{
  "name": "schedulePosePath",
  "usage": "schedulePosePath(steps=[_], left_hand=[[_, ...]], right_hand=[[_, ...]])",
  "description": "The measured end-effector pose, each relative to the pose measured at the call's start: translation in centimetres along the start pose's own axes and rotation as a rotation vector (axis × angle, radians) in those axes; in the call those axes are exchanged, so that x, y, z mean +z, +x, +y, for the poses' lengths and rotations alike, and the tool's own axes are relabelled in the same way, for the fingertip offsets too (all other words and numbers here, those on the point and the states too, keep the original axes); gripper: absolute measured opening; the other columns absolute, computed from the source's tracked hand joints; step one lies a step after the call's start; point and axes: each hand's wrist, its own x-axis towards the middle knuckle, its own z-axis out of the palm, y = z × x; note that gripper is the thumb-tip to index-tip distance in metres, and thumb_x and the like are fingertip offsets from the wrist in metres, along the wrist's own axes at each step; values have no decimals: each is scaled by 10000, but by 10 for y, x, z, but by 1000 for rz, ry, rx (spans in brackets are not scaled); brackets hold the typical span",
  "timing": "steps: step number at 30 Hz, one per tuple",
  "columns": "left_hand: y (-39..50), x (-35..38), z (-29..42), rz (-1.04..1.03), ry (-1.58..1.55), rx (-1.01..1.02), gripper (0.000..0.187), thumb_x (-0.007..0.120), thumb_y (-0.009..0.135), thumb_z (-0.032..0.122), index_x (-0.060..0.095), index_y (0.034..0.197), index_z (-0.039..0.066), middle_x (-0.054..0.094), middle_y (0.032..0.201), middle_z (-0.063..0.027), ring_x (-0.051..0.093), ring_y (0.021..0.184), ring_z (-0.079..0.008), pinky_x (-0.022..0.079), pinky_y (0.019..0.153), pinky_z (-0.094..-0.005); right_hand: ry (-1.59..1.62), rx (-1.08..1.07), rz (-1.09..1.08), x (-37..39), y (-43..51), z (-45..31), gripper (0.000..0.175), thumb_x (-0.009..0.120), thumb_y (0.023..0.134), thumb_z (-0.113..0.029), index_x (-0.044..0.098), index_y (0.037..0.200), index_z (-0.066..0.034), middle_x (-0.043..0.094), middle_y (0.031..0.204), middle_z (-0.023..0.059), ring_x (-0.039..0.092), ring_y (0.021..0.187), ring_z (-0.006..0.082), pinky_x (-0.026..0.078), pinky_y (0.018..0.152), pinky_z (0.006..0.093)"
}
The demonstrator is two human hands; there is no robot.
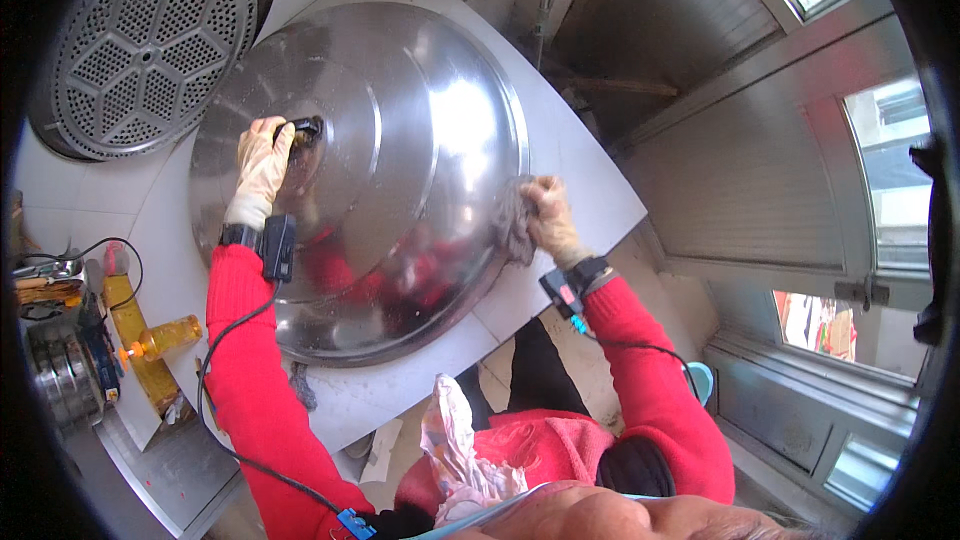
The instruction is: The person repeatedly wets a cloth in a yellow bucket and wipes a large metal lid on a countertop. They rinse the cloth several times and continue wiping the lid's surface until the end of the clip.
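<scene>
A large domed stainless steel lid (405, 187) lies on a white tiled counter (592, 187). My left hand (262, 165), in a pale rubber glove, is closed around the black handle (306, 126) at the lid's top. At the lid's right rim my right hand (553, 217), gloved too, grips a bunched grey cloth (514, 219) that touches the metal. Part of the handle is hidden by my left fingers. Water drops or small marks show on the lid's surface.
Perforated round steamer tray (154, 52) at upper left. An orange-capped bottle (169, 337), metal pots (64, 375) and utensils (52, 277) stand left. A dark cloth (301, 386) lies near the front edge. Metal-framed door (757, 187) at right; light blue basin (699, 381) below.
</scene>
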Motion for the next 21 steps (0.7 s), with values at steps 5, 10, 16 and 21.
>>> schedulePosePath(steps=[5,10,16,21], left_hand=[[3,1,5,3,-6,-10,237,576,943,315,638,998,92,630,1048,-107,564,989,-329,448,877,-423],[4,-1,6,-16,-30,-53,227,597,914,305,641,1002,100,623,1080,-88,548,1035,-317,433,919,-417],[8,-3,4,-43,0,-73,249,612,901,312,637,1038,106,610,1146,-81,545,1071,-313,429,944,-409],[7,-2,2,-71,-6,-96,257,596,910,338,644,1009,106,606,1163,-68,533,1089,-316,421,954,-411]], right_hand=[[352,241,-220,-6,132,51,327,636,755,63,642,1071,-21,568,998,179,578,937,293,488,808,353],[-16,-59,-285,24,275,76,273,627,775,33,706,1032,-12,606,989,191,602,933,311,490,828,358],[369,228,-429,84,359,80,358,615,806,-72,640,1158,-12,701,1025,138,667,939,245,509,827,324],[1043,194,-403,84,329,26,335,620,770,-3,634,1105,-2,678,949,105,644,870,186,521,794,312]])
